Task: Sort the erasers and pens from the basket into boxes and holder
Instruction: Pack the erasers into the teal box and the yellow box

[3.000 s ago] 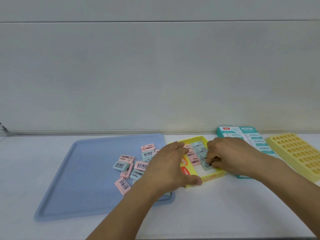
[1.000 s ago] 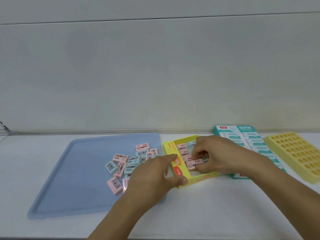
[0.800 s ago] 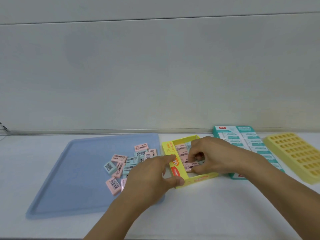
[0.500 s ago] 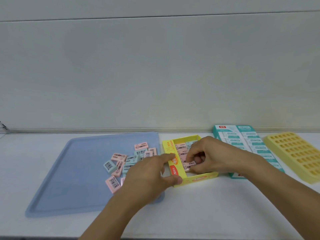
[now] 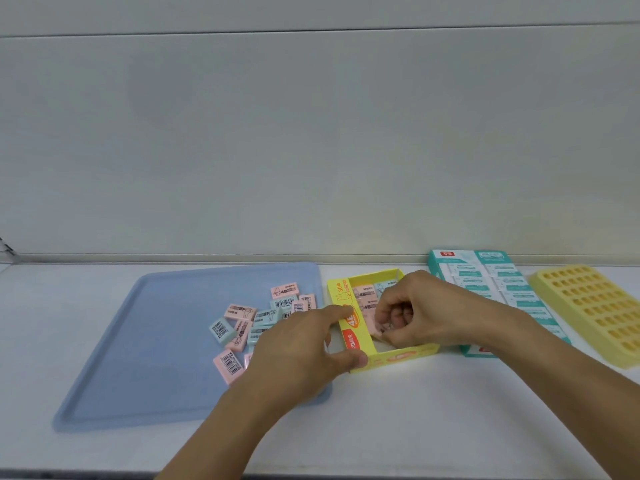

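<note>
A yellow eraser box (image 5: 349,327) stands open on the white table, with pink and pale blue erasers lined up inside. My left hand (image 5: 304,344) grips its left wall, index finger on the rim and thumb at the near corner. My right hand (image 5: 415,310) reaches into the box, fingertips pinched on a pink eraser (image 5: 375,323) pressed against the row. Several loose pink and blue erasers (image 5: 242,327) lie on the blue tray (image 5: 145,358) to the left. No pens are visible.
A teal box (image 5: 485,282) filled with white erasers lies right of the yellow box. A yellow holder (image 5: 595,306) with rows of holes sits at the far right. A grey wall rises behind the table.
My right hand has moved from the box's far end toward the near left part and pressed a pink eraser in. My left hand slid along the box's left wall.
</note>
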